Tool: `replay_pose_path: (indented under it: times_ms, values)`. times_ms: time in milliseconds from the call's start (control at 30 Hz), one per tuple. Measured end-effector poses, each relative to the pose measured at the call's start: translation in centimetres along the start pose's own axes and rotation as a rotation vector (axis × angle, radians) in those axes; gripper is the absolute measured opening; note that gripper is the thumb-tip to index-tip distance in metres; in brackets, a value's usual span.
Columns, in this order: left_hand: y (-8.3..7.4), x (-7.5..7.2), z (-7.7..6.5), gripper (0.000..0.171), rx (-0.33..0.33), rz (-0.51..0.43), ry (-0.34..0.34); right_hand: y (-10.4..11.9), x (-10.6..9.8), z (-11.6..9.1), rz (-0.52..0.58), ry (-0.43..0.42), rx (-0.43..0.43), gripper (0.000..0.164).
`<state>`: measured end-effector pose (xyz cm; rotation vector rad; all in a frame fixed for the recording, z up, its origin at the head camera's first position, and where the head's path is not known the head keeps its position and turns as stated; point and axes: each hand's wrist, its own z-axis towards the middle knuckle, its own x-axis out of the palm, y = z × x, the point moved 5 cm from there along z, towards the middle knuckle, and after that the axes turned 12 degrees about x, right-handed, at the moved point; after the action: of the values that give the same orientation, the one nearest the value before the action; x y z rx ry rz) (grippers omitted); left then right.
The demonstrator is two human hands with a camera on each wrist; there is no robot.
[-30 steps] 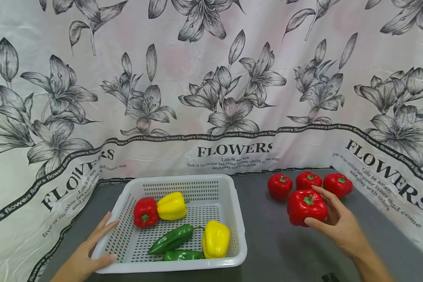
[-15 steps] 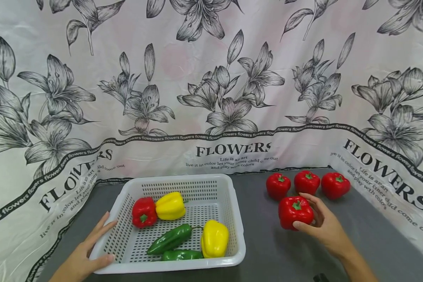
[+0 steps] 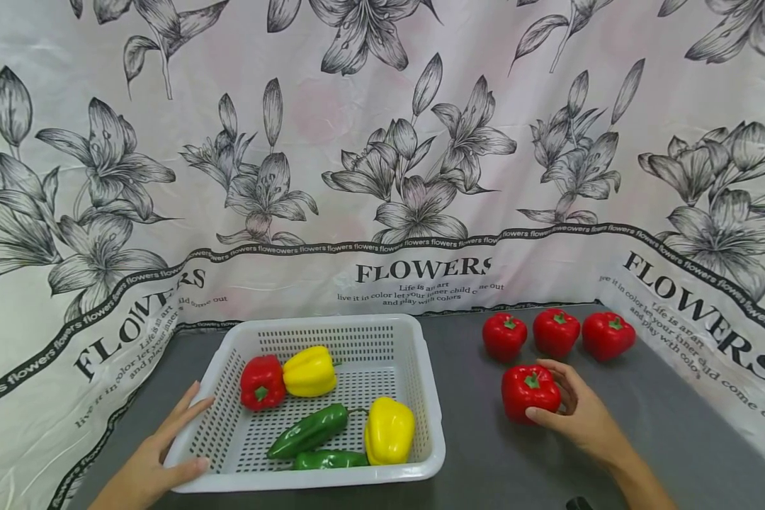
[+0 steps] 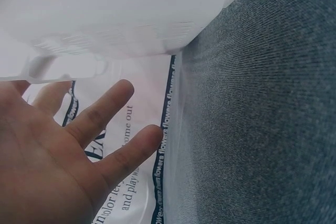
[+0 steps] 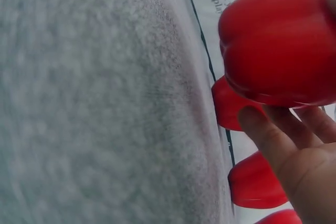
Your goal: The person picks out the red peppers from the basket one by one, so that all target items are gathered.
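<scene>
My right hand (image 3: 580,411) grips a red bell pepper (image 3: 529,394) at its side, thumb in front and fingers behind. In the right wrist view this pepper (image 5: 278,45) hangs above the tabletop. At the white perforated basket (image 3: 423,397), my left hand (image 3: 159,453) rests on the left rim. Its fingers are spread and fairly straight in the left wrist view, beside the basket wall (image 4: 131,14). Inside the basket lie a red bell pepper (image 3: 263,382), two yellow bell peppers (image 3: 309,372) (image 3: 389,431) and two long green peppers (image 3: 309,432) (image 3: 331,460).
Three more red bell peppers (image 3: 505,337) (image 3: 556,333) (image 3: 608,336) stand in a row at the back right of the dark grey table (image 3: 472,439). A flower-printed cloth (image 3: 382,177) hangs behind and along both sides. A small black object (image 3: 579,503) shows at the bottom edge.
The right hand has carried its red bell pepper to the left and slightly nearer, apart from the row behind. The left hand and the basket have stayed in place.
</scene>
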<state>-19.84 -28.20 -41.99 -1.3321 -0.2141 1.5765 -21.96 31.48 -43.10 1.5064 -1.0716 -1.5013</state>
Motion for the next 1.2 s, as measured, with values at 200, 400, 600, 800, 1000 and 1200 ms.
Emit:
replay_pose_path:
  times_ms: [200, 400, 600, 800, 1000, 1200]
  values:
    - [0.1, 0.0, 0.0, 0.067, -0.006, 0.014, 0.002, -0.6, 0.2, 0.3, -0.025, 0.026, 0.011, 0.078]
    - [0.1, -0.1, 0.0, 0.067, -0.007, 0.049, 0.010, -0.9, 0.3, 0.6, -0.031, 0.044, 0.026, 0.081]
    - [0.1, -0.1, 0.0, 0.067, -0.016, 0.065, 0.014, -1.0, 0.4, 0.8, -0.044, 0.053, 0.040, 0.083]
    - [0.3, -0.1, -0.1, 0.066, -0.035, 0.058, 0.016, -1.3, 0.5, 0.9, -0.073, 0.062, 0.053, 0.089]
    - [0.4, -0.1, -0.1, 0.067, -0.045, 0.076, 0.016, -1.5, 0.5, 0.8, -0.062, 0.072, 0.036, 0.087]
    - [0.4, -0.1, 0.0, 0.066, -0.054, 0.054, 0.018, -1.4, 0.5, 0.6, -0.059, 0.072, 0.035, 0.087]
